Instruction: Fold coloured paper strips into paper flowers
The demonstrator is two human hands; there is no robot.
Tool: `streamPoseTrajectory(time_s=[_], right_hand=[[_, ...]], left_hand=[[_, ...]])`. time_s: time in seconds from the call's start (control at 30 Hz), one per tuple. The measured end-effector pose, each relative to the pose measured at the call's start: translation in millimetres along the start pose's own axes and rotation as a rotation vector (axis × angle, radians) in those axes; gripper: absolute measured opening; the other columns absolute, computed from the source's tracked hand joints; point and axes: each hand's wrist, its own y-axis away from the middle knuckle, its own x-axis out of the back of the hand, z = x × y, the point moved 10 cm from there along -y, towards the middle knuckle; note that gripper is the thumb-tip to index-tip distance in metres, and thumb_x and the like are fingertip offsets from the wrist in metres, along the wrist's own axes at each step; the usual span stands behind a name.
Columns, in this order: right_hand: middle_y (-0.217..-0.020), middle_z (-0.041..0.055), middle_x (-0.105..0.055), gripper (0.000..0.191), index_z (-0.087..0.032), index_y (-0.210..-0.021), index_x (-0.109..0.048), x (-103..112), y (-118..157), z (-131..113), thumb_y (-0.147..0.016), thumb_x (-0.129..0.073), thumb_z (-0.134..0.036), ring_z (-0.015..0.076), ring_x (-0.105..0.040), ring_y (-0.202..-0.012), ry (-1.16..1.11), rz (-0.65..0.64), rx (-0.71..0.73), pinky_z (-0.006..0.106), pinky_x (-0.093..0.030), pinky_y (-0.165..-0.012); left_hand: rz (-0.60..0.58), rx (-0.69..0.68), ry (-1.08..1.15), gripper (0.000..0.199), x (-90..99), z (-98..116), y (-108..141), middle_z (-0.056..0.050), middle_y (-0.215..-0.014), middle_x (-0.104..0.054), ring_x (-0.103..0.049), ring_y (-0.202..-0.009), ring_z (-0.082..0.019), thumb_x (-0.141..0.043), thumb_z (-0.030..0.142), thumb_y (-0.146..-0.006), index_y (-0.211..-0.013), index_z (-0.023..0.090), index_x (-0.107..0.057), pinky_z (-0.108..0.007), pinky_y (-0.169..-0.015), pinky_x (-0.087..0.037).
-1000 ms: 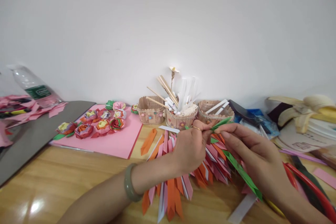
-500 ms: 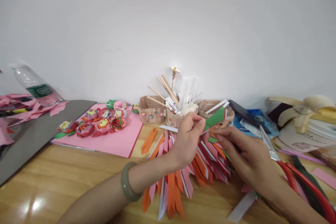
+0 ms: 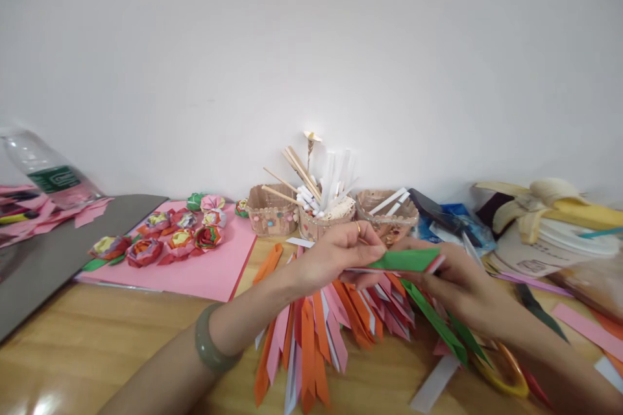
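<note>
My left hand [image 3: 343, 256] pinches one end of a folded green paper strip [image 3: 403, 260] between thumb and fingers. White and red layers show along its lower and right edges. My right hand [image 3: 455, 275] grips the strip's other end, its fingers partly hidden behind the paper. Under both hands a fan of folded orange, pink and white paper strips [image 3: 307, 343] is spread on the wooden table. Beside it, below my right hand, lie loose folded green strips [image 3: 435, 321].
Paper flowers [image 3: 180, 237] sit on a pink sheet [image 3: 233, 259] at left, near a plastic bottle [image 3: 56, 175]. Against the wall stand small baskets [image 3: 270, 211] with sticks. A peeled banana [image 3: 559, 201] lies at right. Scissors with a yellow-rimmed handle [image 3: 516, 379] are partly under my right arm.
The green strip has turned from slanting upward to nearly level and come lower, between both hands. My right hand has moved up to its far end. The view has shifted slightly right.
</note>
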Motion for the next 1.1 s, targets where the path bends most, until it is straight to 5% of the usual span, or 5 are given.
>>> streamPoseTrajectory(time_s=[0.1, 0.23, 0.53, 0.83, 1.1], right_hand=[[-0.056, -0.0029, -0.056, 0.029, -0.02, -0.076, -0.062, -1.2, 0.4, -2.6, -0.093, -0.04, -0.029, 0.0117, -0.05, -0.049, 0.107, -0.079, 0.04, 0.021, -0.039, -0.045], [-0.057, -0.0039, -0.057, 0.024, -0.02, -0.073, -0.06, -1.7, 0.4, 1.2, -0.092, -0.045, -0.026, 0.0099, -0.048, -0.049, 0.243, -0.123, 0.069, 0.02, -0.036, -0.047], [-0.056, 0.0024, -0.059, 0.029, -0.018, -0.072, -0.056, -5.2, 3.4, 4.8, -0.092, -0.035, -0.02, 0.0161, -0.054, -0.046, 0.622, 0.071, 0.024, 0.026, -0.03, -0.045], [-0.06, 0.0017, -0.064, 0.027, -0.017, -0.083, -0.056, -5.7, 6.7, -16.7, -0.094, -0.032, -0.018, 0.0151, -0.06, -0.049, 0.744, 0.346, 0.106, 0.024, -0.037, -0.046], [-0.058, 0.0019, -0.064, 0.026, -0.016, -0.082, -0.058, -8.8, 11.5, -22.8, -0.094, -0.036, -0.017, 0.0148, -0.061, -0.048, 0.789, 0.458, 0.191, 0.024, -0.037, -0.046]], left_hand=[[-0.109, 0.034, -0.166, 0.021, -9.3, -0.4, 4.2, 0.007, -0.045, -0.05, -0.037, -0.038, -0.006, -0.057, 0.035, -0.08, -0.073, 0.019, -0.045, -0.019, -0.042, -0.024], [-0.089, 0.033, -0.503, 0.012, -10.5, -0.3, 6.4, 0.004, -0.052, -0.056, -0.047, -0.05, -0.009, -0.05, 0.022, -0.084, -0.073, 0.02, -0.046, -0.019, -0.048, -0.032], [0.251, -0.008, -1.213, 0.008, 8.7, 7.5, 2.4, -0.001, -0.063, -0.062, -0.059, -0.06, -0.02, -0.047, 0.019, -0.084, -0.081, 0.02, -0.053, -0.028, -0.056, -0.038], [0.616, -0.118, -0.771, 0.013, 28.3, 7.7, 12.9, 0.001, -0.07, -0.055, -0.053, -0.068, -0.017, -0.039, 0.022, -0.09, -0.078, 0.022, -0.044, -0.029, -0.064, -0.035], [0.658, -0.166, -0.068, 0.015, 35.7, -20.0, 7.7, 0.005, -0.06, -0.049, -0.048, -0.059, -0.011, -0.043, 0.018, -0.088, -0.074, 0.02, -0.043, -0.023, -0.058, -0.034]])
